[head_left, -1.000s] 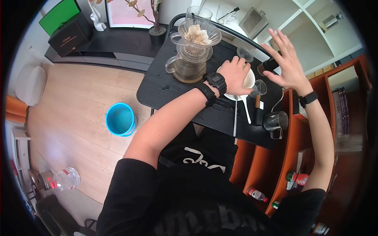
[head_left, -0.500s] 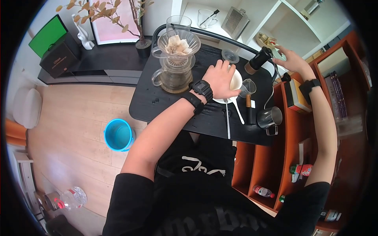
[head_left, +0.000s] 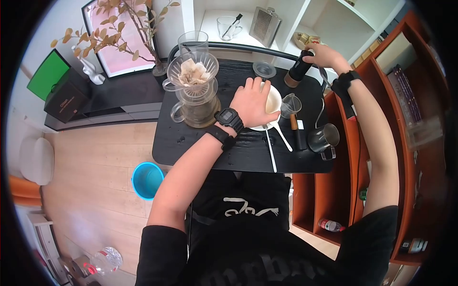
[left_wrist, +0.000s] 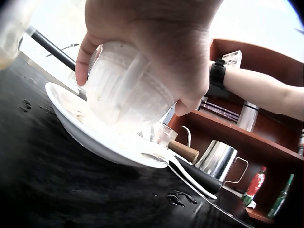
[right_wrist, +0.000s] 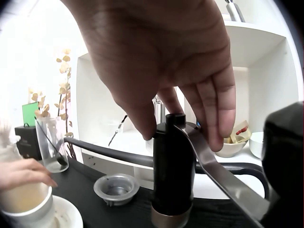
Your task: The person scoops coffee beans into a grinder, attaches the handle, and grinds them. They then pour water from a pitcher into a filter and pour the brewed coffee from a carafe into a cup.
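My left hand (head_left: pixel 250 104) grips a white ribbed cup (left_wrist: pixel 107 90) from above, thumb on one side and fingers on the other. The cup sits over a white saucer (left_wrist: pixel 85 135). A white spoon (head_left: pixel 284 137) and a thin metal stirrer (head_left: pixel 271 150) lean out from the saucer toward the table's front edge. At the back right, my right hand (head_left: pixel 327 56) reaches down over a black hand coffee grinder (right_wrist: pixel 173 171). Its thumb is right at the grinder's top, while the extended fingers hang past the far side. A metal crank (right_wrist: pixel 223 180) slants off the grinder's top.
A clear dripper (head_left: pixel 202 66) with used filter paper stands on a glass server (head_left: pixel 198 114) at left. Right of the saucer are a small glass (head_left: pixel 290 106), a wood-and-black tool (head_left: pixel 299 137) and a metal pitcher (head_left: pixel 323 138). A grey round cup (head_left: pixel 264 70) stands behind; a rail (head_left: pixel 229 45) edges the table.
My right hand has come down from a raised, spread pose to the top of the grinder. The left hand stays over the cup. The head view has turned toward the right.
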`<state>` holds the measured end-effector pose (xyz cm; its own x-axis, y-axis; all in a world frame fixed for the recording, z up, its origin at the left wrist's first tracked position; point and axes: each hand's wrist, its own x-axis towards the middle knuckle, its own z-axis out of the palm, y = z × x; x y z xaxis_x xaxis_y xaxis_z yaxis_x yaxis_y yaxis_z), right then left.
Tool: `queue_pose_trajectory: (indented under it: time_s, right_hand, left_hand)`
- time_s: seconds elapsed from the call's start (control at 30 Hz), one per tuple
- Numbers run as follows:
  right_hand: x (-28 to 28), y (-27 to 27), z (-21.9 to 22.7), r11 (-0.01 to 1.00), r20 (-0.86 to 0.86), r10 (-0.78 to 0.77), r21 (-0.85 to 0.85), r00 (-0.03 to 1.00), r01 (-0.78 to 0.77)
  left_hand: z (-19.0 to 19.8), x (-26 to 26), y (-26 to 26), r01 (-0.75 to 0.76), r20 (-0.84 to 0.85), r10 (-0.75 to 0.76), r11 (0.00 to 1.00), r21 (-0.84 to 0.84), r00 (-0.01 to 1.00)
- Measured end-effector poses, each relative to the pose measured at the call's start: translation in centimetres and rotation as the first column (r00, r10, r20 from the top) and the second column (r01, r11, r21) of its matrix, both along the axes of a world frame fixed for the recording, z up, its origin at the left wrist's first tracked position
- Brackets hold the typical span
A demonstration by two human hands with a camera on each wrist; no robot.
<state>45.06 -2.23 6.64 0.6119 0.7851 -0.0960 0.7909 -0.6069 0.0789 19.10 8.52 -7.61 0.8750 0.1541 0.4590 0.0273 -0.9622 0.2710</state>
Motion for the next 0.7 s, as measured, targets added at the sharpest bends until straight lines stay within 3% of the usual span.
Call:
queue_pose_trajectory:
  time_s: [0.1,0.13,0.47,0.7]
  right_hand:
    - [-0.4,0.3,0.9,0.998,-0.137,-0.018,-0.070,0.990,0.009]
    - [0.1,0.2,0.5,0.995,-0.080,0.084,-0.043,0.993,-0.088]
    - [0.4,0.2,-0.7,0.997,-0.157,0.077,0.013,0.985,-0.076]
    - [-1.4,-0.2,-1.0,0.995,-0.025,0.085,0.046,0.996,-0.084]
  left_hand:
    - [-0.1,0.0,0.0,0.009,0.004,-0.009,1.000,-0.006,1.000]
    - [0.0,-0.1,0.0,0.009,0.001,-0.009,1.000,-0.005,1.000]
    - [0.0,0.1,-0.1,0.006,0.005,-0.005,1.000,-0.001,1.000]
    - [0.1,0.2,-0.1,0.016,0.009,-0.016,1.000,0.006,1.000]
